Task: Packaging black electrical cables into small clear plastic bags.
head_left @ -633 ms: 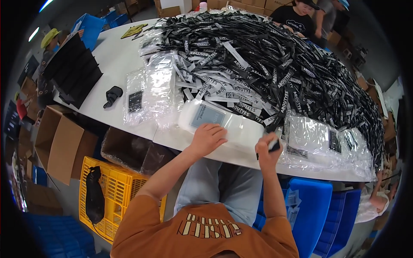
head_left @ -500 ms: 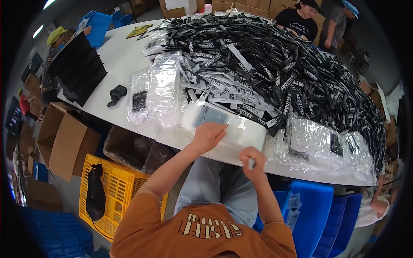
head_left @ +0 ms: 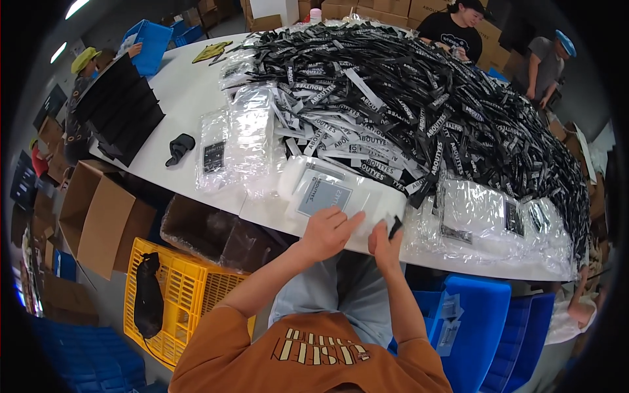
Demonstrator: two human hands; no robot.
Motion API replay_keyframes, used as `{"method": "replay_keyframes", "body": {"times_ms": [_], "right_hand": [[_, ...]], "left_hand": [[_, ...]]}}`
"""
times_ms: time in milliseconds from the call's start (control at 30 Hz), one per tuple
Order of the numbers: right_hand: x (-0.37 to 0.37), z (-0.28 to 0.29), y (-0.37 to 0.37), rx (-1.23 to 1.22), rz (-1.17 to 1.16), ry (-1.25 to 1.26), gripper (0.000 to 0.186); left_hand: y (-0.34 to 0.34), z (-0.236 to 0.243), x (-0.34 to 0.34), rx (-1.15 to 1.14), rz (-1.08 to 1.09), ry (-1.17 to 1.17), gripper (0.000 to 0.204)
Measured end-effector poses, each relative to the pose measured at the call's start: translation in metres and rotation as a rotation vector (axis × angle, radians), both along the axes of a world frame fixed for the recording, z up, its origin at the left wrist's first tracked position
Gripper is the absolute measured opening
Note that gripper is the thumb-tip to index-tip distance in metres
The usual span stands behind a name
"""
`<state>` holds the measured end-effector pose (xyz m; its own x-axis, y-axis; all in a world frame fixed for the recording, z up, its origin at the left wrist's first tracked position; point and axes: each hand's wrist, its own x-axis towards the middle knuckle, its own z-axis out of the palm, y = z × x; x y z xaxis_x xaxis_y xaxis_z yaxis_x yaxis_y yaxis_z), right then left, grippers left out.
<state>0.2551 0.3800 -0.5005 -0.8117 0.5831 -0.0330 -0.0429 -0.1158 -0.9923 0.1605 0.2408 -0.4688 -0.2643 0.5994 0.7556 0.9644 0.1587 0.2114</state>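
Observation:
My left hand [head_left: 324,232] rests at the lower edge of a white wrapped pack [head_left: 373,196] with a grey-blue printed card [head_left: 321,196] on it, its fingers extended. My right hand [head_left: 384,243] is closed on a small black object [head_left: 395,226] at the pack's lower right, too small to make out fully. Behind the pack lies a big heap of black and white printed strips [head_left: 419,98]. Clear-wrapped white packs [head_left: 246,137] lie to the left and more [head_left: 478,209] to the right.
Black stacked pieces [head_left: 118,108] and a small black item [head_left: 180,147] are on the table's left part. An open carton [head_left: 101,226], a yellow crate [head_left: 183,295] and blue bins [head_left: 472,327] stand below. Co-workers [head_left: 458,29] are around the far side and ends of the table.
Both my hands have moved lower toward the near edge, and the right one has shifted left. The white pack with its card has slid slightly toward me. A co-worker at top right has moved rightward.

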Motion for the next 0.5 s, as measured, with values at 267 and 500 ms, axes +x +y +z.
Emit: {"method": "replay_keyframes", "body": {"times_ms": [267, 500], "right_hand": [[-0.004, 0.028, -0.003, 0.243, 0.143, -0.080, 0.024], [-0.005, 0.037, -0.019, 0.860, 0.250, 0.237, 0.024]], "left_hand": [[-0.010, -0.004, 0.020, -0.008, -0.063, -0.452, 0.038], [-0.025, 0.013, 0.014, 0.107, -0.270, -1.618, 0.022]]}}
